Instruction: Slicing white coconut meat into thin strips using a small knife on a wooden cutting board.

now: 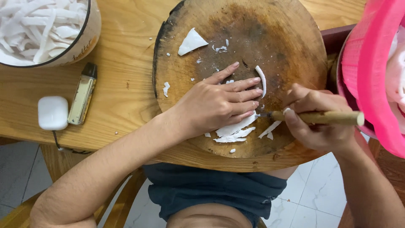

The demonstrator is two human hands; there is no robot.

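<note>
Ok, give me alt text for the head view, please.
A person's left hand presses white coconut strips flat on a round wooden chopping board, while the right hand grips a wooden-handled knife. A bowl of coconut strips sits at top left, a pink basket at right.

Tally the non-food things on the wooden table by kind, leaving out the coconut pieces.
Round chopping board: 1
Wooden-handled knife: 1
Bowl: 1
Pink basket: 1
Small white case: 1
Slim gold and black device: 1
Total: 6
</note>
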